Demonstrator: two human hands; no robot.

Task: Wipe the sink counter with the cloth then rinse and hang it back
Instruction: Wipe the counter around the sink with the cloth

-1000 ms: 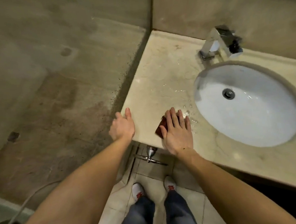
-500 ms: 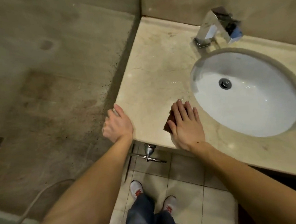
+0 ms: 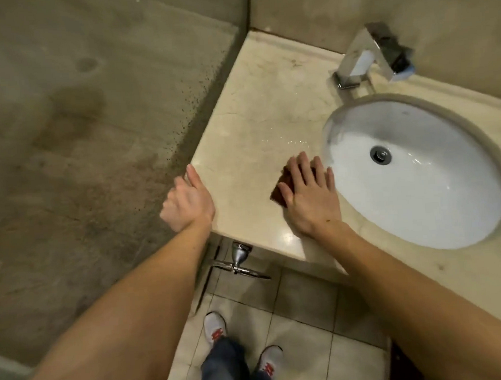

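Note:
A dark red-brown cloth (image 3: 283, 184) lies on the beige marble counter (image 3: 262, 117), just left of the white oval sink basin (image 3: 415, 184). My right hand (image 3: 309, 197) presses flat on the cloth with straight, spread fingers and covers most of it. My left hand (image 3: 188, 203) rests against the counter's left front corner, thumb along the edge, fingers loosely curled and holding nothing. Water droplets (image 3: 296, 142) glisten on the counter just beyond the cloth.
A chrome square faucet (image 3: 370, 54) stands behind the basin against the wall. A stained wall panel (image 3: 77, 142) runs along the left side. Below the counter are a chrome valve (image 3: 239, 259), the tiled floor and my white shoes (image 3: 214, 329).
My right hand has slid the cloth along the counter towards the basin rim. My left hand has stayed at the counter corner. The view has shifted a little.

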